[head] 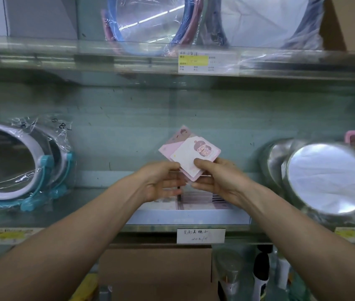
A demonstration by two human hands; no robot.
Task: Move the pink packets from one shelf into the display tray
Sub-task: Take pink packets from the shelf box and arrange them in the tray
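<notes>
Nearest, the left hand [161, 184] and right hand [216, 181] meet above the shelf, each grip pinching one fanned stack of pink packets [190, 154], thumbs on top. Just beneath sits the display tray [189, 217], already holding some packets. Placing seems the step in hand; next, the fan likely needs squaring, then lowering behind the tray's front wall.

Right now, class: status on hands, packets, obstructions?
Left hand and right hand both pinch fanned pink packets. Held above display tray. Teal mirror, silver mirror flank; path open.
</notes>
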